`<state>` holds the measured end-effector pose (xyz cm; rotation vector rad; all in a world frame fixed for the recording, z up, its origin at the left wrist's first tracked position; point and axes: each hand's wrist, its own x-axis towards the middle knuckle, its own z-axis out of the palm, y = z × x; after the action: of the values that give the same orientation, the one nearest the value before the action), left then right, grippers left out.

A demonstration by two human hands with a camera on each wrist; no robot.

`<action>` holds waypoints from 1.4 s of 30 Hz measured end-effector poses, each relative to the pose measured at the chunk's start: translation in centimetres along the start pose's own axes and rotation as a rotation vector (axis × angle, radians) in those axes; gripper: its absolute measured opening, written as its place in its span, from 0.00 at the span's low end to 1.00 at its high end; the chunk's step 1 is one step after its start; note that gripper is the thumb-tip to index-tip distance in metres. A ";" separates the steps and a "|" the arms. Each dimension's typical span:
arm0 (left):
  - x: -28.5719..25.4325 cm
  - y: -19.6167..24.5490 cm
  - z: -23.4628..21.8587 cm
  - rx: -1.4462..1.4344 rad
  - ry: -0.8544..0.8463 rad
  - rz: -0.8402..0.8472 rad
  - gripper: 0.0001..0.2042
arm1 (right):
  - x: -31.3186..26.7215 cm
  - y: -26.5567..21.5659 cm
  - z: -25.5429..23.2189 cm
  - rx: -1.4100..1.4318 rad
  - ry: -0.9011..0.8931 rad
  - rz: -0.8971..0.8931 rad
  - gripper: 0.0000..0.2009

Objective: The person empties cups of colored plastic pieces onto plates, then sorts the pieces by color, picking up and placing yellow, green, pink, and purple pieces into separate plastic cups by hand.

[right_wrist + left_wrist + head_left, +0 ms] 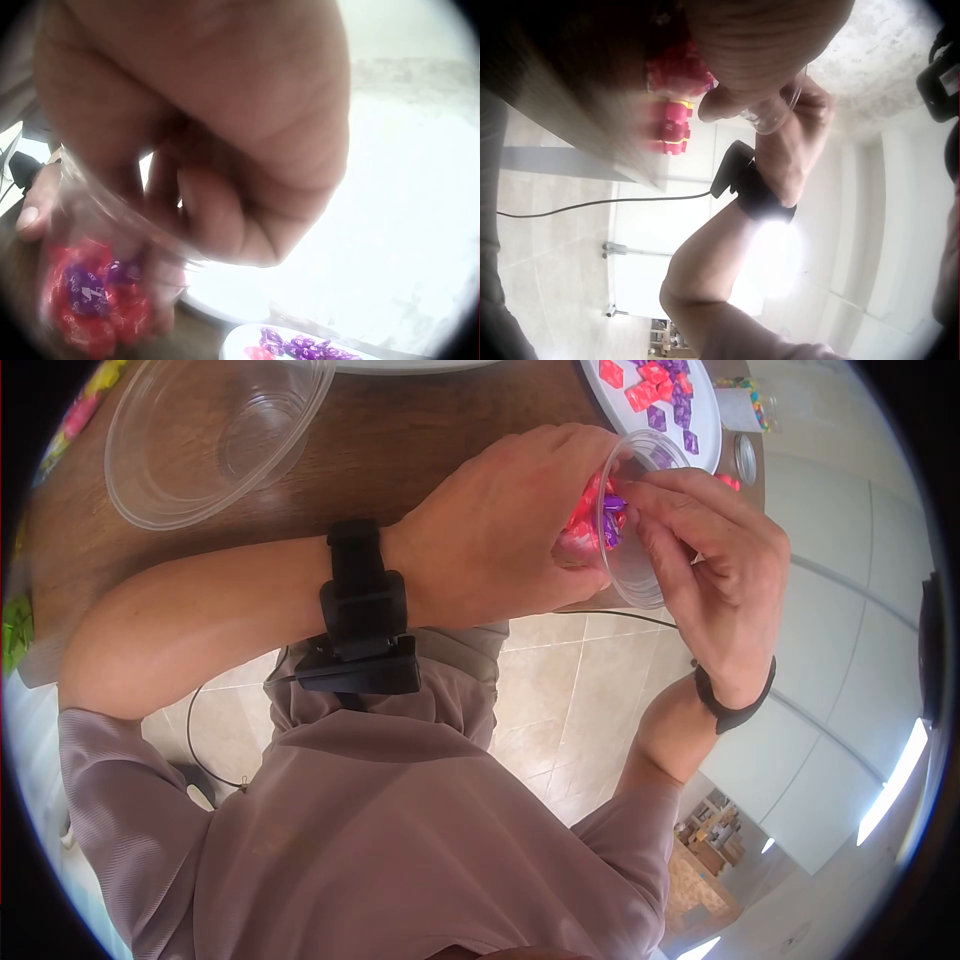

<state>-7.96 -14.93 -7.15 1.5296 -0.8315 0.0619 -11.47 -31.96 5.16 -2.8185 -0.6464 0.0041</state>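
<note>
On its side, a clear plastic cup [640, 582] is gripped by my left hand [510, 515], its mouth facing right in the head view. Inside lie red-pink and purple wrapped sweets [90, 292]. My right hand [725, 545] has its bent fingers inside the cup's mouth, close to a purple sweet [613, 504]; whether they pinch it is hidden. In the left wrist view, the left hand [765, 45] covers much of the cup [769, 116].
A white plate [708, 420] with red and purple sweets stands behind the hands. To the left on the wooden table [400, 430] is a large clear bowl [190, 440]. A labelled container [742, 408] and a small round lid [745, 459] are at the right edge.
</note>
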 end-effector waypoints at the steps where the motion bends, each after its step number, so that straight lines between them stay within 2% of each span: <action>1: 0.0 0.0 0.0 -0.004 0.000 0.007 0.25 | 0.0 0.0 0.0 0.014 -0.011 0.011 0.12; 5: -0.1 0.1 -0.3 0.003 -0.019 -0.014 0.25 | 0.3 0.0 0.0 0.006 -0.013 -0.020 0.11; 7: 0.0 0.3 -0.6 0.032 -0.105 -0.079 0.35 | 0.3 0.0 0.1 0.034 -0.012 0.000 0.10; 8: 0.0 0.3 -0.7 0.031 -0.105 -0.078 0.35 | 0.3 0.0 0.0 0.033 -0.013 0.001 0.10; 16: -0.1 0.2 -0.5 0.018 -0.078 -0.061 0.34 | 0.6 -0.2 -0.4 -0.051 -0.101 -0.021 0.12; 19: 0.0 0.3 -0.8 0.018 -0.137 -0.116 0.34 | 0.4 -0.2 -0.5 -0.031 -0.082 -0.008 0.12; 32: -0.1 0.2 -0.3 0.032 -0.084 -0.078 0.34 | -0.1 -0.3 -1.2 -0.010 -0.061 -0.002 0.10; 34: 0.0 0.1 0.0 0.015 -0.012 -0.007 0.26 | -0.1 -0.3 -1.2 0.009 -0.064 -0.017 0.09; 42: 0.0 0.2 -0.1 0.017 -0.004 0.002 0.25 | -0.2 -0.7 -1.6 0.004 -0.067 0.012 0.10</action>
<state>-8.04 -14.86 -7.00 1.5457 -0.8373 0.0673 -11.83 -31.86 6.86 -2.8290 -0.6432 0.1028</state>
